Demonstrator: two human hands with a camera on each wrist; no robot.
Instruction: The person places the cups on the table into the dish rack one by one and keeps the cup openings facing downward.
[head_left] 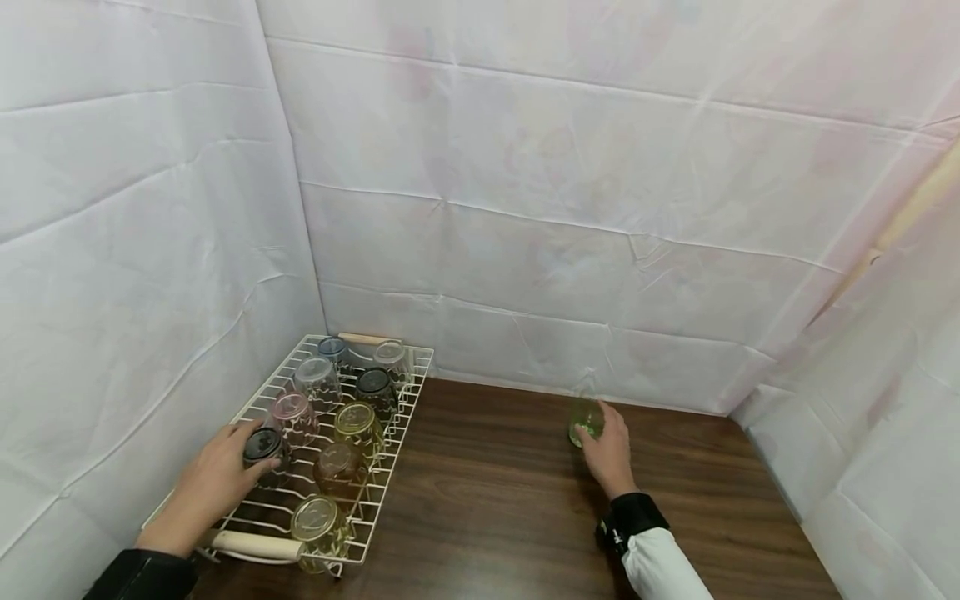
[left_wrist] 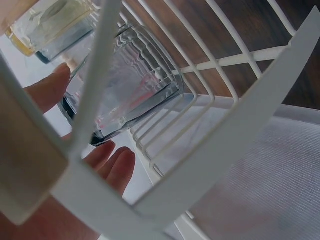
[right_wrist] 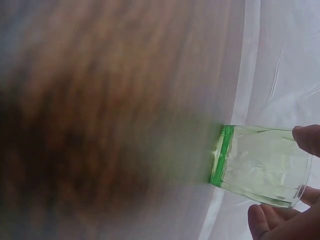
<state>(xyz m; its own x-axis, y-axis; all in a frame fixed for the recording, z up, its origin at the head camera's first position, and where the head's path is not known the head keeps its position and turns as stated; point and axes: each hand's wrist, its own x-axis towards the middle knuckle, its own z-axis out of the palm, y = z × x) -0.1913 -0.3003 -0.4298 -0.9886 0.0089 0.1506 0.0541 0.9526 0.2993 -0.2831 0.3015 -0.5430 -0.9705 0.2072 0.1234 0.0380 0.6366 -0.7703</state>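
Observation:
On the wire rack (head_left: 380, 527), at its left near side, my left hand (head_left: 213, 479) holds an upside-down dark grey glass (head_left: 262, 446), thumb on one side and fingers on the other. In the left wrist view, the thumb and fingertips (left_wrist: 122, 167) lie at the end of that glass (left_wrist: 135, 80). My right hand (head_left: 611, 450) grips a clear green glass (head_left: 583, 419) near the back wall. The right wrist view has the thumb and fingers round the rim of the green glass (right_wrist: 265, 162), its thick green base down at the tabletop.
Several other upside-down glasses share the rack, including a pink one (head_left: 294, 417), a black one (head_left: 377, 392), an amber one (head_left: 341, 468) and a yellow one (head_left: 317, 521). A wooden handle (head_left: 257, 546) spans the rack's near end. White cloth walls (head_left: 525, 250) border the brown table (head_left: 480, 492).

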